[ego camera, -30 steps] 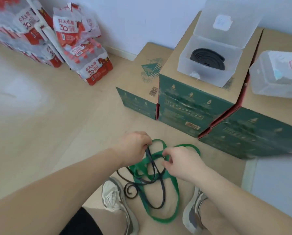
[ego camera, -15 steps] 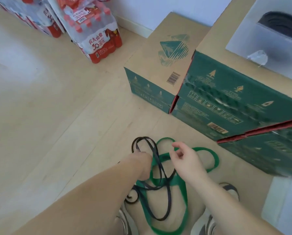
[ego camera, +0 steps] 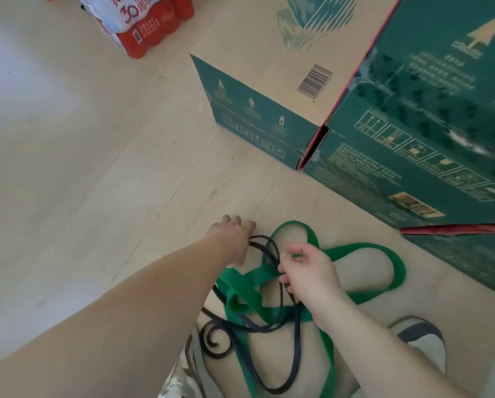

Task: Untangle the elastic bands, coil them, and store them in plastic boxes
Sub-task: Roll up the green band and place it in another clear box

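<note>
Pale wood-look floor (ego camera: 68, 168) fills most of the view. At the upper right stand 2 cardboard boxes, side by side and meeting at a corner: the taller box (ego camera: 441, 124), with dark green printed sides, and the lower box (ego camera: 269, 67), with a tan top and a barcode. A shrink-wrapped pack of bottles (ego camera: 142, 27) with red bases sits at the top edge, well apart from both.

Near the bottom, a wide green band (ego camera: 398, 268) lies on the floor in big loose loops. A thin black band (ego camera: 297, 346) is threaded through it and ends in a small curl on the left. The tangle lies just in front of the taller box.

The left hand (ego camera: 230, 239) is knuckles-up with its fingers curled under, and 2 black loops run into its grip. The right hand (ego camera: 312, 274) is over the crossing of the bands, its fingertips (ego camera: 283, 268) curled against the black strand. The thumb is hidden, so I cannot tell whether it pinches anything.

A grey-and-white right shoe (ego camera: 424, 337) and left shoe (ego camera: 188, 366) show beside the tangle, both partly covered.
</note>
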Demonstrator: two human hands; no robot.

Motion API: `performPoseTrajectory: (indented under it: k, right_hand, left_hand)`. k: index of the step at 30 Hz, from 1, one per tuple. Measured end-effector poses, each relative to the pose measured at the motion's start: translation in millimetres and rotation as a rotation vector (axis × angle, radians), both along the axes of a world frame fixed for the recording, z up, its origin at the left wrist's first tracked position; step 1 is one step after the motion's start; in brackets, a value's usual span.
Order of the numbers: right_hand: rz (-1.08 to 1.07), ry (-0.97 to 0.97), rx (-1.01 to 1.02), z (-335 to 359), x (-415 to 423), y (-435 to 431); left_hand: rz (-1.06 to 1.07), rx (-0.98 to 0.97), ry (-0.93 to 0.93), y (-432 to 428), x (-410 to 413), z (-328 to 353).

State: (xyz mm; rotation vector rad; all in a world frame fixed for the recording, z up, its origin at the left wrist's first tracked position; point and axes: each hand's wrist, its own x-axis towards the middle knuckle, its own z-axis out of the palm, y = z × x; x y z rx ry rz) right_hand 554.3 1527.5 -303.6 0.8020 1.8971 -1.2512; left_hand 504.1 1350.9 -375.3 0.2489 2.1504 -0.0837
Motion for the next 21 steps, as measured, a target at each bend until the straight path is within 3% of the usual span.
performPoseTrajectory:
  k: [6, 13, 15, 18, 21]
  right_hand:
    - [0.003, -0.05, 0.02, -1.5, 10.3, 5.5]
    - [0.105, -0.061, 0.075, 52.2, 11.8, 20.0]
    - [0.164, -0.036, 0.079, 75.7, 14.6, 21.1]
    - [0.242, 0.011, 0.098, 107.1, 18.4, 21.6]
    - [0.222, 0.034, 0.083, 117.7, 24.8, 19.7]
  left_hand:
    - [-0.005, -0.025, -0.037, -1.8, 19.4, 11.3]
    - [0.179, 0.198, 0.029, -2.6, -6.9, 120.4]
    - [0.213, 0.257, 0.125, -1.5, -6.9, 152.4]
    - [0.382, 0.377, 0.42, -2.9, -3.7, 183.8]
    - [0.459, 0.308, 0.567, -5.8, 9.0, 192.3]
